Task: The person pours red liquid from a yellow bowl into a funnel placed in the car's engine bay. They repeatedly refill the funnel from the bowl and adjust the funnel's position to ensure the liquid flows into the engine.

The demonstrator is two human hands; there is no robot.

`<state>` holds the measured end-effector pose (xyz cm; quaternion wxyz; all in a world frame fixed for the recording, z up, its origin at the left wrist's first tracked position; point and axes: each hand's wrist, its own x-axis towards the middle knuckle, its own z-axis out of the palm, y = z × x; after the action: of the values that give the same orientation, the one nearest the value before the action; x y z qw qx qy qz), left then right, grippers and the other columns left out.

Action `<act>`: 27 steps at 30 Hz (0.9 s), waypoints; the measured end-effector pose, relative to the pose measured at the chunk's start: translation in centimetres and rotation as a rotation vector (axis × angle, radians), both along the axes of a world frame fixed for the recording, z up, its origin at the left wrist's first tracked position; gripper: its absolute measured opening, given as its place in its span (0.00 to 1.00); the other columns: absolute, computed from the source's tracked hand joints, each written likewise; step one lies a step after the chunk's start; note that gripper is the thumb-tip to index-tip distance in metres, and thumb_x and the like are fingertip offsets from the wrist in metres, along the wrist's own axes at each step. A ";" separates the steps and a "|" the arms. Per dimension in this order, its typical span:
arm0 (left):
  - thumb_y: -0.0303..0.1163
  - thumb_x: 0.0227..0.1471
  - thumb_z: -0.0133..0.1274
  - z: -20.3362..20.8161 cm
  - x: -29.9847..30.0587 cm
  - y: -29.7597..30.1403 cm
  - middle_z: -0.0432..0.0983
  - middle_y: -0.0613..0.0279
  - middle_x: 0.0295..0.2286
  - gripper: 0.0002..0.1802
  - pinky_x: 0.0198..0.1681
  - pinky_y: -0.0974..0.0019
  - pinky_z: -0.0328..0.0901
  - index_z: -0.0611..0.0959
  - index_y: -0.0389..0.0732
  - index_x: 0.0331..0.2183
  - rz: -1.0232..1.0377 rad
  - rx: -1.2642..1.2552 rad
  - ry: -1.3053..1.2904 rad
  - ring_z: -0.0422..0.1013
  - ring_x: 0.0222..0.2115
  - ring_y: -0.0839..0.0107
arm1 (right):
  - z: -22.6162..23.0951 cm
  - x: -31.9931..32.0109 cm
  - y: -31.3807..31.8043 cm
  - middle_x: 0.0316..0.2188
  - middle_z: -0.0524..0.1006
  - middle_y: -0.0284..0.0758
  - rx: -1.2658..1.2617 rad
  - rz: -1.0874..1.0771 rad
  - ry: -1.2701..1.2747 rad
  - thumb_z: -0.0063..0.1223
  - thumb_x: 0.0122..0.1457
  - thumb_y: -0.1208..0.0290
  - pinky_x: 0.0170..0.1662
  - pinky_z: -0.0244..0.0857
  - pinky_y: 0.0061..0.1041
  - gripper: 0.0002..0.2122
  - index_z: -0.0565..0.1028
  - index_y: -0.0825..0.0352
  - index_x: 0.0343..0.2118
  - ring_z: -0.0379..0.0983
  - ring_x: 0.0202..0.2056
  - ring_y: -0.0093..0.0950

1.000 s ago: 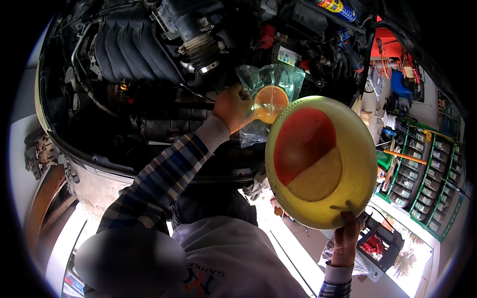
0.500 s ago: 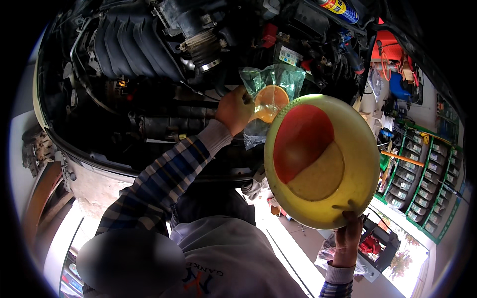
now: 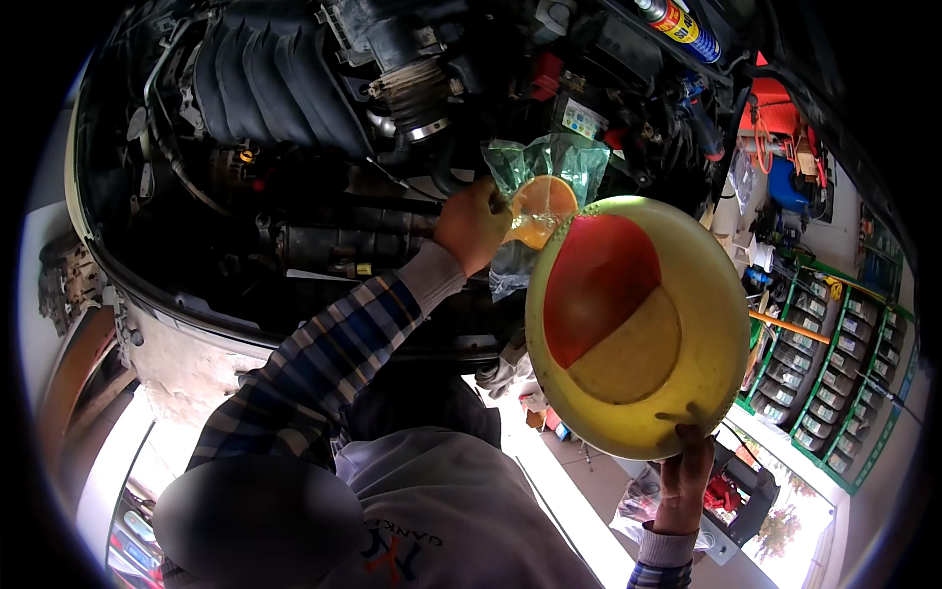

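Observation:
My right hand [image 3: 686, 469] grips the near rim of a wide yellow basin [image 3: 708, 334], its fingers wrapped over the edge. Red liquid [image 3: 601, 285] has pooled on the basin's far-left side, so the basin is tilted that way. Its far-left rim overlaps a round, orange-looking opening [image 3: 543, 208], possibly a funnel or cup. Crumpled greenish clear plastic [image 3: 561, 157] surrounds that opening. My left hand [image 3: 473, 228] is closed at the opening's left side; the fingers' grip is partly hidden. Whether liquid is flowing over the rim cannot be made out.
An open engine bay with a ribbed black engine cover [image 3: 280, 83] spreads ahead. A spray can [image 3: 682, 27] and a cordless power tool [image 3: 702, 128] lie at its far right. Green-framed shelving [image 3: 822, 368] stands at right, and the car's front edge [image 3: 196, 329] curves nearby.
The engine bay and basin appear slightly lower and farther right, mostly from a small shift of view. Both hands keep their grips, and the red pool looks much the same.

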<state>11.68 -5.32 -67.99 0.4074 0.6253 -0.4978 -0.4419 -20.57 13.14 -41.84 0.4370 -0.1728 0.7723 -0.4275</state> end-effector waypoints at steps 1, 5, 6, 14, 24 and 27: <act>0.31 0.48 0.59 -0.1 0.0 0.1 0.79 0.49 0.25 0.10 0.30 0.54 0.70 0.78 0.36 0.30 0.005 -0.018 0.000 0.77 0.27 0.51 | 0.0 -0.1 0.0 0.51 0.74 0.43 0.011 -0.003 0.009 0.52 0.51 0.81 0.58 0.68 0.37 0.26 0.66 0.78 0.56 0.73 0.52 0.39; 0.30 0.48 0.58 -0.5 0.0 0.3 0.78 0.49 0.24 0.09 0.29 0.56 0.69 0.78 0.35 0.30 0.018 -0.068 -0.020 0.76 0.26 0.51 | 0.2 0.5 -0.4 0.51 0.74 0.44 0.020 0.003 0.019 0.52 0.51 0.81 0.57 0.69 0.37 0.25 0.66 0.79 0.55 0.74 0.52 0.39; 0.30 0.48 0.58 -0.3 0.1 0.3 0.78 0.49 0.24 0.09 0.29 0.55 0.69 0.78 0.35 0.30 0.014 -0.060 -0.024 0.76 0.26 0.51 | 0.2 0.3 -0.3 0.51 0.74 0.44 0.019 0.000 0.019 0.52 0.51 0.81 0.57 0.69 0.37 0.25 0.66 0.79 0.55 0.73 0.52 0.39; 0.31 0.49 0.59 -0.1 0.2 0.4 0.78 0.48 0.24 0.10 0.29 0.56 0.70 0.77 0.35 0.30 0.021 -0.038 0.000 0.76 0.26 0.51 | 0.2 0.8 -0.4 0.52 0.73 0.44 -0.014 -0.003 0.037 0.51 0.51 0.82 0.57 0.69 0.37 0.26 0.65 0.79 0.56 0.73 0.52 0.39; 0.33 0.49 0.59 0.3 0.6 0.5 0.78 0.49 0.25 0.11 0.31 0.52 0.69 0.76 0.36 0.30 -0.004 -0.004 0.017 0.76 0.28 0.48 | 0.4 1.1 -0.4 0.53 0.72 0.44 -0.011 0.000 0.006 0.50 0.51 0.82 0.59 0.67 0.37 0.27 0.64 0.79 0.57 0.71 0.54 0.39; 0.34 0.50 0.59 0.5 0.8 0.5 0.78 0.48 0.25 0.12 0.31 0.52 0.70 0.77 0.35 0.30 -0.013 0.014 0.032 0.76 0.28 0.48 | 0.4 0.9 -0.1 0.54 0.71 0.44 0.000 -0.009 -0.006 0.50 0.51 0.82 0.60 0.65 0.38 0.27 0.64 0.79 0.57 0.70 0.55 0.40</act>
<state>12.44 -4.83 -67.49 0.4080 0.6178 -0.4920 -0.4581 -19.68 13.00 -41.42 0.4373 -0.1683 0.7717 -0.4300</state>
